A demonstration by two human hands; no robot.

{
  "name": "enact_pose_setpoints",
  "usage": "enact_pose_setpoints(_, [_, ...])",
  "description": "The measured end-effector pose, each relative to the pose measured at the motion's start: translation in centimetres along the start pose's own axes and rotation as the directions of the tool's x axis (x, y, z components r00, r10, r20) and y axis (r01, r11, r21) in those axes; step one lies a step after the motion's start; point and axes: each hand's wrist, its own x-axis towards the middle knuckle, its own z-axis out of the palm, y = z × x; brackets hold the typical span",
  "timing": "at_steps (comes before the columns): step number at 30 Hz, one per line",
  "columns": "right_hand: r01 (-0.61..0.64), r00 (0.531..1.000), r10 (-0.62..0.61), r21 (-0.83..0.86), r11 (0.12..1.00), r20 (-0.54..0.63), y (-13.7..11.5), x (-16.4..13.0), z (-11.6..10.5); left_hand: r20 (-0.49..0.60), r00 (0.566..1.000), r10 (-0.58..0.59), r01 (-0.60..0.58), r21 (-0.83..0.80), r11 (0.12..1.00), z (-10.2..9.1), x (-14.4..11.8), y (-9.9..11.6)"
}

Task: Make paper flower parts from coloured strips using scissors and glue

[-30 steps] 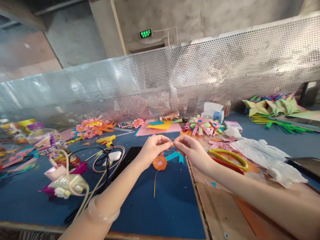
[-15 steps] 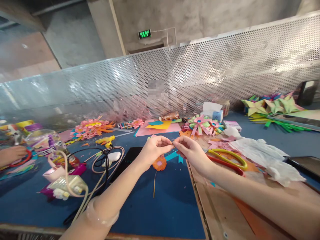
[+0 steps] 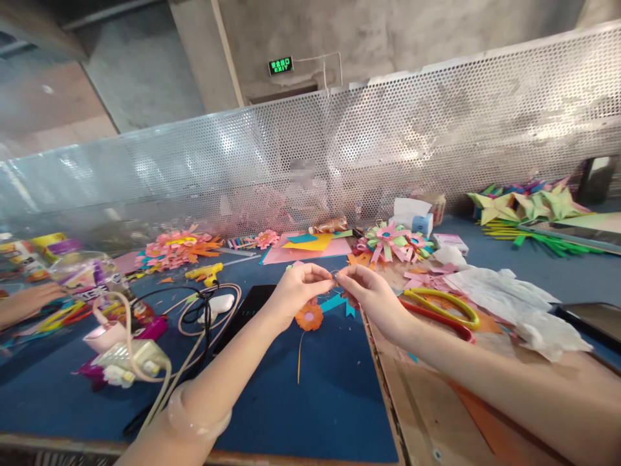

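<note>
My left hand [image 3: 297, 288] and my right hand [image 3: 365, 291] meet fingertip to fingertip above the blue table [image 3: 315, 401], both pinching one tiny piece [image 3: 334, 277] too small to identify. Just below them lies an orange paper flower [image 3: 309, 316] with a thin stem, and a teal paper ribbon [image 3: 339, 303] shows beside it. My left wrist wears a pale bangle [image 3: 196, 414].
Yellow-and-red scissors [image 3: 444, 307] and white crumpled paper [image 3: 504, 298] lie to the right. A yellow glue gun [image 3: 207, 272], cables [image 3: 204, 310], a black phone [image 3: 245, 310] and pink paper flowers [image 3: 177, 247] lie left. Another person's hand [image 3: 24, 301] holds scissors at far left. A perforated metal screen [image 3: 339, 155] stands behind.
My hands stay pinched together, almost still. The other person's hand at the far left came into view and now holds yellow scissors lower on the table.
</note>
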Motion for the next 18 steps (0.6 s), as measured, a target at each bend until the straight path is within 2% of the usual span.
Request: enact_pose_setpoints(18, [-0.008, 0.999, 0.008, -0.02, 1.0, -0.041, 0.5, -0.08, 0.27, 0.001, 0.999, -0.035, 0.036, -0.014, 0.999, 0.25, -0.24, 0.13])
